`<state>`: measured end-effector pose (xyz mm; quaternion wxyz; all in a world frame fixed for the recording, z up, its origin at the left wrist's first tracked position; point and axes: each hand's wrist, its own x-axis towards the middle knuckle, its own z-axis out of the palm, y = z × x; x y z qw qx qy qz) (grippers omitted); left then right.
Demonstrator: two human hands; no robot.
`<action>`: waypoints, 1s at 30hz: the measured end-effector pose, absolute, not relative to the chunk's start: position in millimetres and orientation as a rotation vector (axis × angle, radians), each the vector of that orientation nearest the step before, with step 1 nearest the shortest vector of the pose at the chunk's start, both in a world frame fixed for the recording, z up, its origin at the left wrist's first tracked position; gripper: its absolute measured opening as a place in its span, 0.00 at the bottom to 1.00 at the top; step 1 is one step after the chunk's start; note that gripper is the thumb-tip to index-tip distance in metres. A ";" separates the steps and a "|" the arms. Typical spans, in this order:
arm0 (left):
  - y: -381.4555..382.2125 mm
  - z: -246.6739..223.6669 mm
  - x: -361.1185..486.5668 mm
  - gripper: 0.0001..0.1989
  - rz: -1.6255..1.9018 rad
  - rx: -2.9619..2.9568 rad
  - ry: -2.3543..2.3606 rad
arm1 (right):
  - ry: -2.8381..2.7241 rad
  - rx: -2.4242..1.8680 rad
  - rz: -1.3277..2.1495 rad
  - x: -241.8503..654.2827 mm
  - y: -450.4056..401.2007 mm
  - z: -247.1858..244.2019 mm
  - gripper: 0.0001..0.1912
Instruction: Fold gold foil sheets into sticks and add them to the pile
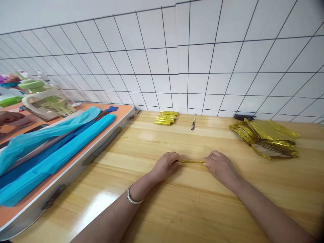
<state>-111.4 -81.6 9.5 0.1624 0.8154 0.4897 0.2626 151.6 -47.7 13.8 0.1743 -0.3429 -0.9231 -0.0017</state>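
At the wooden tabletop (pixel 187 209), handle the thin gold strip (pixel 192 162), pinched at opposite ends by left hand (pixel 165 166) and right hand (pixel 220 167), as probably light, slick and easily creased, gripping only there.

"Any lettering, label, brand, number or sign legible in this view?"

"None can be read."
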 end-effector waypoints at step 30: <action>-92.4 15.8 -98.9 0.06 0.777 2.253 1.406 | -2.567 -0.900 0.108 137.0 -58.3 16.2 0.06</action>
